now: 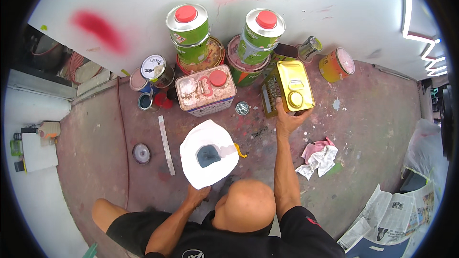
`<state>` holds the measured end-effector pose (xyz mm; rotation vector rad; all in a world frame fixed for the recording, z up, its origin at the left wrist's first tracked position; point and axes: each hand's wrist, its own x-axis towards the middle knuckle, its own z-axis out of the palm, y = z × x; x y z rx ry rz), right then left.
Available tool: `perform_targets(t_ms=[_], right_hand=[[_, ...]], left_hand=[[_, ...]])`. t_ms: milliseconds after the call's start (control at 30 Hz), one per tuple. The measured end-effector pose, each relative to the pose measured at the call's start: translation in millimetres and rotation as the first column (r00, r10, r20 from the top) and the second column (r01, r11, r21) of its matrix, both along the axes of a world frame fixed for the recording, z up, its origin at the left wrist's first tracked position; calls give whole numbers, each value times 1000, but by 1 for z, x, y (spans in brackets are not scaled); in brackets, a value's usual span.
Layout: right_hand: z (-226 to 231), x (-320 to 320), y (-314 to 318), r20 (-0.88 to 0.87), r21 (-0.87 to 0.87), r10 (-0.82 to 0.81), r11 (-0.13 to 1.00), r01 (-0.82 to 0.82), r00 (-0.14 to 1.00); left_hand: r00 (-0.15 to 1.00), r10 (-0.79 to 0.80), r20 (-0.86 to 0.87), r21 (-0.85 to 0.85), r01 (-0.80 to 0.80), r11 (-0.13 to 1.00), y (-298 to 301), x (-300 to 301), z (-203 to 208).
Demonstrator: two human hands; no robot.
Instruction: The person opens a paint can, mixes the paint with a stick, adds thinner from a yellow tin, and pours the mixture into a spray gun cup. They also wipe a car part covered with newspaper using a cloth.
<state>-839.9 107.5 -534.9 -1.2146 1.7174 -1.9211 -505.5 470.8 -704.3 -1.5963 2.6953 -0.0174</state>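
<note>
My left hand (199, 193) grips the near edge of a white, uneven-edged mixing vessel or palette (195, 136). A patch of dark blue-grey paint (207, 157) lies in its middle; I cannot tell how deep it is. Something yellow (241, 151) sticks out at its right side. My right hand (290, 121) is closed on the near lower corner of a yellow rectangular metal can (285, 79), thumb on its left side. The can tilts toward me, with its round cap (295, 99) on. Between the two hands stands a small round tin (242, 108).
Green cans with red caps (190, 52) (258, 43) are stacked on larger tins along the wall. A stained rectangular can (205, 91) stands before them. A stir stick (166, 145), a round lid (141, 153) and a crumpled rag (319, 157) lie on the floor. A hose (124, 138) runs along the left.
</note>
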Motion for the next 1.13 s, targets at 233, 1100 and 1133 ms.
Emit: perform_targets(t_ms=[233,1100,1133], right_hand=[[36,-8,55,-227,241,-40,966,96,973],[237,39,113,340,341,521,708,-618,783],[233,39,114,343,362,521,694,-622,781]], left_hand=[[749,340,-569,351,-153,924,-65,-37,87],[188,600,-778,589,-116,800,-143,-88,201],[184,592,-784,583,-105,805,-142,-86,201]])
